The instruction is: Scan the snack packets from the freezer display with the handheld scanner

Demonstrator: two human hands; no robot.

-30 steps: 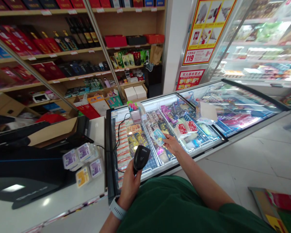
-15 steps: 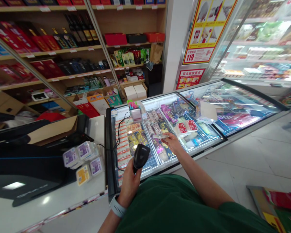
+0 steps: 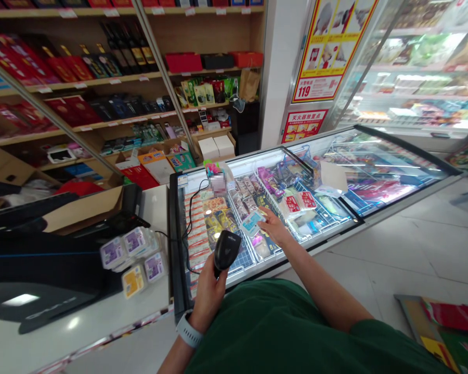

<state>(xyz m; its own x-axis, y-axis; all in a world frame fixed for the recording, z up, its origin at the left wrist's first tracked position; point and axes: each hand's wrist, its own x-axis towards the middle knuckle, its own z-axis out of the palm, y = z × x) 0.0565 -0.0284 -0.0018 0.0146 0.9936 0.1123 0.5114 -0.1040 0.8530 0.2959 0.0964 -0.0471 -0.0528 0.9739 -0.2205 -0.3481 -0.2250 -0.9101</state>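
Observation:
My left hand [image 3: 209, 288] is wrapped round the handle of a black barcode scanner [image 3: 228, 249], whose head points up and away from me. To its right, my right hand [image 3: 272, 225] pinches a clear flat pack with a light blue label [image 3: 252, 222] by its right edge, above the glass of the chest freezer [image 3: 335, 238]. On the white counter [image 3: 81, 332] at the left lie several clear packs with purple labels [image 3: 134, 240] and one with a yellow label [image 3: 133, 280].
Red and white packs [image 3: 298, 203] and an open carton [image 3: 332, 178] are on the freezer. A black cable [image 3: 191, 208] runs across its left end. Beyond stand shelves [image 3: 214, 31]; a black machine [image 3: 54, 275] occupies the counter's left.
My right hand has turned the pack from nearly edge-on so that its light blue label shows. The scanner in my left hand has stayed almost still.

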